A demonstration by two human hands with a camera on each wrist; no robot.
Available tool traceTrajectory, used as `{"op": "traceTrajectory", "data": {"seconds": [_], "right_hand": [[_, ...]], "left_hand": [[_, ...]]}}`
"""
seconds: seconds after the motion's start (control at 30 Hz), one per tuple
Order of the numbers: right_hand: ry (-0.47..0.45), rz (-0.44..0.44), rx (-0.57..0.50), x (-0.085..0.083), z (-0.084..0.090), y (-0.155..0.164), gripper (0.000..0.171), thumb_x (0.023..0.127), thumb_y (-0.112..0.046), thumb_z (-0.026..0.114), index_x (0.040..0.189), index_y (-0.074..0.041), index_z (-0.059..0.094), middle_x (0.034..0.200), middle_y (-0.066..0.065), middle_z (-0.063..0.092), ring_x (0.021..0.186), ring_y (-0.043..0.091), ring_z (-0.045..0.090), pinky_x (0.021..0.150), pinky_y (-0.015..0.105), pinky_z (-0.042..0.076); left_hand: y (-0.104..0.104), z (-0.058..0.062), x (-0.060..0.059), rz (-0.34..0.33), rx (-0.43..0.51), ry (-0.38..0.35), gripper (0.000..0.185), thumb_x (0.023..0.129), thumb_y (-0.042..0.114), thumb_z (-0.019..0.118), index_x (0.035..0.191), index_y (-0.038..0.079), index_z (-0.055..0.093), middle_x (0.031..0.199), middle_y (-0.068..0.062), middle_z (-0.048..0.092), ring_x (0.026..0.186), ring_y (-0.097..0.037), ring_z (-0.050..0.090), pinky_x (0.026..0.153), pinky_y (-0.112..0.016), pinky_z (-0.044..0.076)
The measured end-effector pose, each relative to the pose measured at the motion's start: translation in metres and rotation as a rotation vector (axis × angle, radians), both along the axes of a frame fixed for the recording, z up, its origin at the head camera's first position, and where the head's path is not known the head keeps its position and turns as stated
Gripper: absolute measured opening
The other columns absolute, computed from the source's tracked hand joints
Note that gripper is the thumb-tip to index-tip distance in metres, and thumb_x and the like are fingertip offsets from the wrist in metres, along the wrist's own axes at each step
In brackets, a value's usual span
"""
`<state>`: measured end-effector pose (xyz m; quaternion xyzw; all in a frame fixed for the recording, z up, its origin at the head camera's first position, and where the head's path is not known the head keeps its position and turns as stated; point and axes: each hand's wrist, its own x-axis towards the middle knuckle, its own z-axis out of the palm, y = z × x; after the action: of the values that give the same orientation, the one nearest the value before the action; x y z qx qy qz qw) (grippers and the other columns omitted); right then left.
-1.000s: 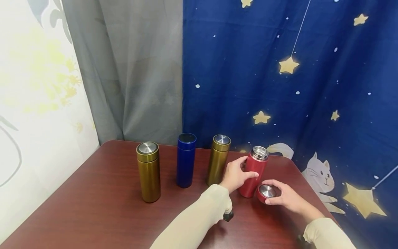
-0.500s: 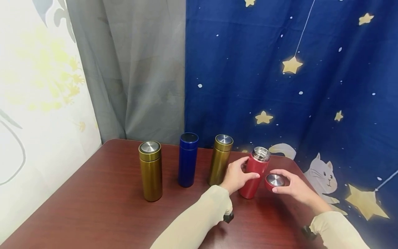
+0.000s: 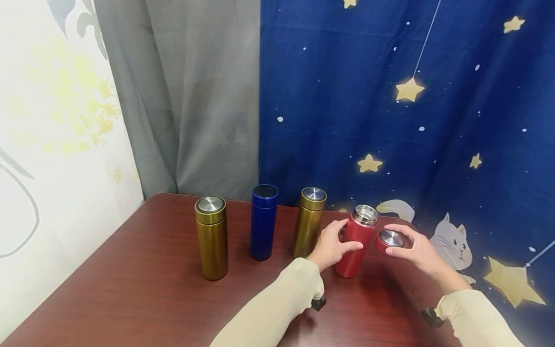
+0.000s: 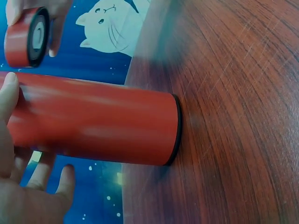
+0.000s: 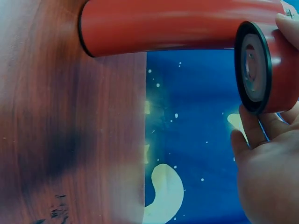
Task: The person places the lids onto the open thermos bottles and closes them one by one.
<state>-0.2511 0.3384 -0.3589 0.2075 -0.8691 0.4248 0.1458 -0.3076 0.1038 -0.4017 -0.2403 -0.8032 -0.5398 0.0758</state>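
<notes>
A red flask (image 3: 356, 246) stands open-mouthed on the brown table (image 3: 151, 289), its steel rim showing. My left hand (image 3: 331, 246) grips its body, thumb behind and fingers across the front; the left wrist view shows the red flask (image 4: 98, 123) against my fingers (image 4: 9, 98). My right hand (image 3: 414, 248) holds the red lid (image 3: 390, 239) with its steel top, raised beside the flask's mouth. In the right wrist view the lid (image 5: 266, 65) shows its dark underside next to the flask (image 5: 177, 25).
Left of the red flask stand a gold flask (image 3: 309, 221), a blue flask (image 3: 263, 221) and another gold flask (image 3: 211, 237), all capped. A grey curtain (image 3: 182, 96) and a blue star-printed cloth (image 3: 412, 96) hang behind. The table's right edge (image 3: 433, 289) is close.
My right hand has lifted the red lid from table level up beside the flask's mouth. The left hand has kept its hold on the flask.
</notes>
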Motion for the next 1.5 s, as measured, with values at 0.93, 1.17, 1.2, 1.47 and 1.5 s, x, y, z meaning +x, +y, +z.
{"op": "traceTrajectory", "data": {"seconds": [0.93,1.17,1.2,1.47,1.5], "right_hand": [[0.059,0.022,-0.384,-0.006,0.034,-0.021,0.051,0.086,0.01,0.065,0.134,-0.004,0.057,0.118,-0.011,0.062,0.098,0.001,0.062,0.079,0.012,0.049],[0.059,0.059,-0.481,-0.007,0.036,-0.029,0.05,0.087,0.011,0.063,0.134,-0.006,0.058,0.114,-0.006,0.063,0.099,0.004,0.062,0.079,0.014,0.05],[0.063,0.065,-0.483,-0.008,0.037,-0.032,0.05,0.087,0.011,0.063,0.134,-0.006,0.058,0.115,-0.005,0.063,0.099,0.004,0.062,0.079,0.014,0.05],[0.113,0.037,-0.401,-0.021,0.037,-0.051,0.053,0.084,0.011,0.066,0.135,0.002,0.054,0.12,-0.001,0.057,0.1,0.005,0.06,0.08,0.014,0.049],[0.114,0.039,-0.395,-0.022,0.038,-0.052,0.053,0.084,0.011,0.066,0.135,0.0,0.055,0.119,0.0,0.056,0.1,0.006,0.06,0.081,0.014,0.049]], "left_hand": [[-0.003,0.0,0.0,-0.026,0.009,-0.093,0.069,0.077,0.035,0.083,0.138,0.02,0.053,0.12,0.004,0.066,0.105,-0.009,0.063,0.087,-0.027,0.051],[-0.002,-0.001,0.001,-0.03,0.008,-0.087,0.07,0.078,0.033,0.083,0.14,0.025,0.053,0.116,0.007,0.067,0.1,-0.006,0.064,0.084,-0.025,0.052],[-0.002,-0.001,0.001,-0.032,0.004,-0.085,0.07,0.078,0.034,0.083,0.14,0.025,0.052,0.116,0.008,0.067,0.099,-0.006,0.064,0.084,-0.025,0.052],[-0.003,0.001,0.002,-0.049,-0.005,-0.06,0.067,0.078,0.037,0.081,0.139,0.026,0.055,0.109,0.008,0.069,0.095,-0.005,0.065,0.081,-0.022,0.052],[-0.003,0.001,0.002,-0.051,-0.005,-0.055,0.066,0.079,0.037,0.081,0.138,0.026,0.055,0.109,0.009,0.069,0.095,-0.005,0.066,0.081,-0.021,0.052]]}}
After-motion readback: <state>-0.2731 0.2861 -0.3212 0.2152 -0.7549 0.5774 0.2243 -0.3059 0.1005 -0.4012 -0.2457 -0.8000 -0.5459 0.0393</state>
